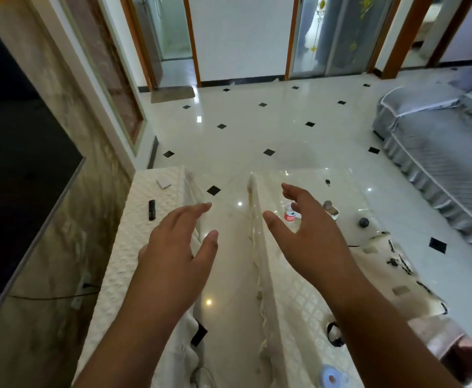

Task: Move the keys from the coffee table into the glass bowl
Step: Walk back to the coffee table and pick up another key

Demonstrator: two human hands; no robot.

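Observation:
My left hand (173, 247) hovers with fingers spread over the gap between the two cloth-covered surfaces and holds nothing. My right hand (304, 233) is also open and empty, above the left part of the glass-topped coffee table (349, 197). A small dark object (327, 182), possibly the keys, lies at the table's far side, beyond my right hand. A small clear dish-like container (332, 212), which may be the glass bowl, sits just right of my right fingers. I cannot tell what it holds.
A small white bottle with a red label (289, 214) stands under my right fingers. A dark ball (363, 222) lies further right. On the left a low cabinet (134, 219) carries a black remote (152, 210). A grey sofa (439, 152) stands right, and a blue tape roll (331, 378) lies near.

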